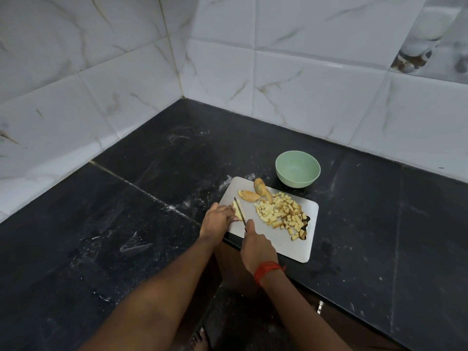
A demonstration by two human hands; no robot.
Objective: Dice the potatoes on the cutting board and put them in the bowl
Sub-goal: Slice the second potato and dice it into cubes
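Note:
A white cutting board (286, 236) lies at the front edge of the black counter. My left hand (217, 220) holds a pale potato piece (238, 210) down at the board's left edge. My right hand (255, 245) grips a knife (240, 211), and its thin blade lies across that piece. A heap of diced potato (281, 212) covers the board's right half. Two uncut potato pieces (255, 192) lie at the board's far side. Behind the board stands a light green bowl (297, 169) with nothing visible inside.
The black stone counter (152, 198) runs into a corner of white marble-patterned wall tiles (228, 72). The counter's front edge passes under the board, which overhangs it slightly. A red thread band (267, 271) circles my right wrist. My foot shows on the floor below.

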